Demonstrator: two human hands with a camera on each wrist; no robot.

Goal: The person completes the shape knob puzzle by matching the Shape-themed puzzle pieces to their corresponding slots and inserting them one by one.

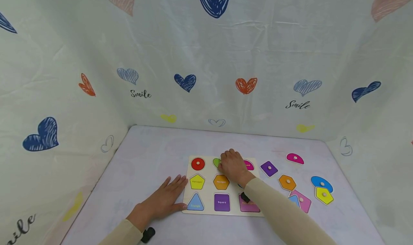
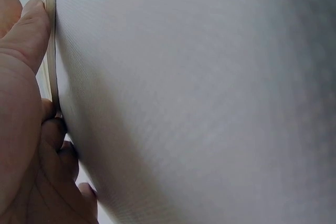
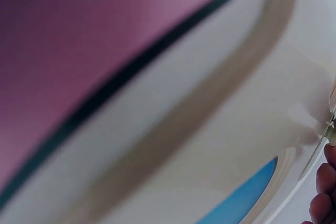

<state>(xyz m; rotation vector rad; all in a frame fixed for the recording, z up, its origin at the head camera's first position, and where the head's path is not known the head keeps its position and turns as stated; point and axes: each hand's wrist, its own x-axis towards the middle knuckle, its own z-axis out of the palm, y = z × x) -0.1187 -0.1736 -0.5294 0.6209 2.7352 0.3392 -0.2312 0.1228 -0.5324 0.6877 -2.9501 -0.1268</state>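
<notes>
A cream shape puzzle board [image 1: 206,169] lies on the table with printed shapes in rows. My left hand [image 1: 162,201] rests flat at its left edge, fingers spread, and the thumb [image 2: 29,30] touches the board's side. Over the top row, my right hand [image 1: 235,167] curls its fingers around a green oval piece [image 1: 216,162], mostly hidden under the hand. At the edge of the right wrist view, fingertips [image 3: 325,179] pinch something greenish beside a thin tilted edge. A red circle piece [image 1: 198,164] with a knob sits in the top left recess.
Right of the board lie loose knobbed pieces: a purple square [image 1: 269,169], magenta half-circle [image 1: 295,158], orange hexagon [image 1: 287,182], blue piece [image 1: 321,182], yellow pentagon [image 1: 323,195], pink piece [image 1: 303,201] and light blue triangle [image 1: 294,199]. Some overlap. Heart-printed curtains [image 1: 219,51] surround the table.
</notes>
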